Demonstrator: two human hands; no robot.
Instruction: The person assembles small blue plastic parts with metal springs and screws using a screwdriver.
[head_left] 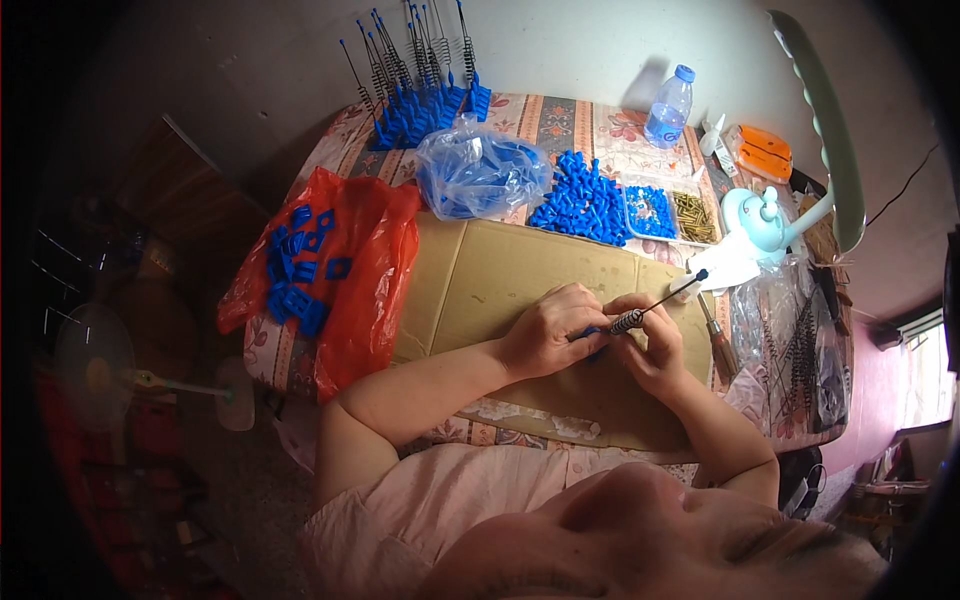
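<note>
Over the cardboard sheet [500,280], my two hands meet at a black coil spring [627,321] with a thin rod that slants up right to a small dark tip. My right hand [655,345] is closed, its thumb and fingers pinching the spring. Beside it my left hand [553,332] is closed round a blue plastic piece [594,343] at the spring's lower end. Fingers cover most of that piece, so its shape is hidden. To the right of my right hand lies a screwdriver [720,345] with a brownish handle.
Blue pieces [300,270] lie on a red bag [380,290] at left. Behind are upright spring assemblies [425,105], a clear bag [480,170], loose blue parts [580,200] and a tray [672,238] of screws. A lamp [757,218], bottle [670,110] and bagged springs [795,350] stand right.
</note>
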